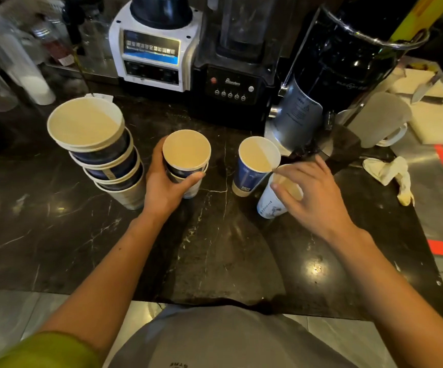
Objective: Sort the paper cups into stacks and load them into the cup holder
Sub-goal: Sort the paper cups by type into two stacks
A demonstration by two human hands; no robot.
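Observation:
A leaning stack of several wide paper cups [101, 152] stands at the left of the dark marble counter [55, 235]. My left hand [166, 181] grips a short stack of medium cups [185, 158] in the middle. To the right stands a single tall blue cup [252, 168], upright. Beside it is a small white cup [270, 205], and my right hand [313, 192] hovers over its rim with fingers spread, thumb at the rim. No cup holder is in view.
Two blenders [151, 51] [233, 75] and a coffee grinder [321, 83] line the back. A frosted pitcher [379, 120], a cutting board with a knife [427, 88] and a crumpled cloth [390, 173] lie to the right. Clear containers [26, 75] stand at the back left.

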